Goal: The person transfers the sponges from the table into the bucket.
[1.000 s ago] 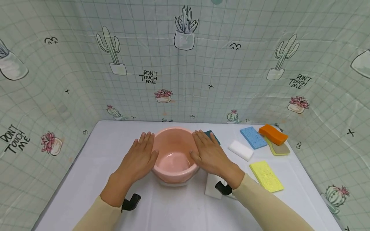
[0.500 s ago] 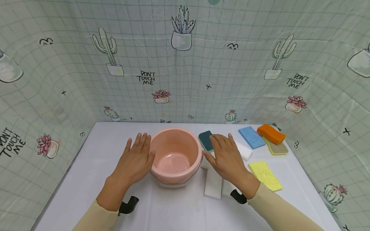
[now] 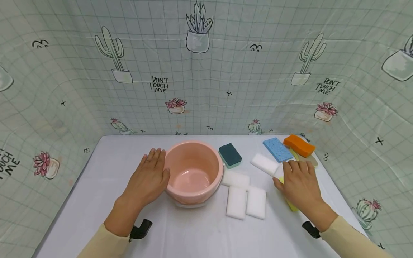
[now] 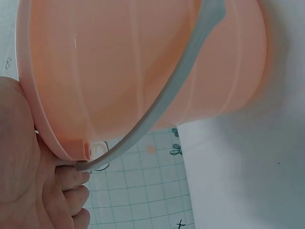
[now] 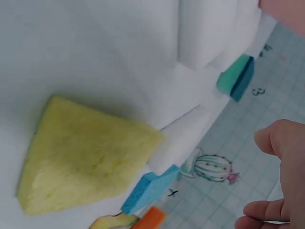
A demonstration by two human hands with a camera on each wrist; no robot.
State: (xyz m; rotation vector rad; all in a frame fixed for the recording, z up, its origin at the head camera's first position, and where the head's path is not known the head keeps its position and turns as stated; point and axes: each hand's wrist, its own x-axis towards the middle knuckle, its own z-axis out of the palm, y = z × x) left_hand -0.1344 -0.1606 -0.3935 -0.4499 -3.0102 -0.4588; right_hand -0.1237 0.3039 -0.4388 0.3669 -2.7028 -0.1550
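A pink bucket [image 3: 194, 196] stands upright on the white table, its grey handle [image 4: 162, 105] hanging down the side in the left wrist view. My left hand [image 3: 146, 179] rests against the bucket's left rim with fingers extended. Over at the right, my right hand [image 3: 300, 186] hovers above a yellow sponge [image 5: 90, 157], fingers loosely bent and nothing in them. From the head view that hand hides most of the yellow sponge; the right wrist view shows a gap between hand and sponge.
Several white sponges [image 3: 236, 202] lie right of the bucket. Behind them are a dark green sponge [image 3: 230, 154] and a blue sponge [image 3: 277, 149]. An orange sponge [image 3: 299, 145] overlaps a yellow-and-grey one [image 3: 310, 160]. A patterned curtain [image 3: 206, 71] surrounds the table.
My right hand has left the bucket's right side and moved rightward to above the yellow sponge, uncovering the dark green and white sponges. The left hand stays at the bucket's rim.
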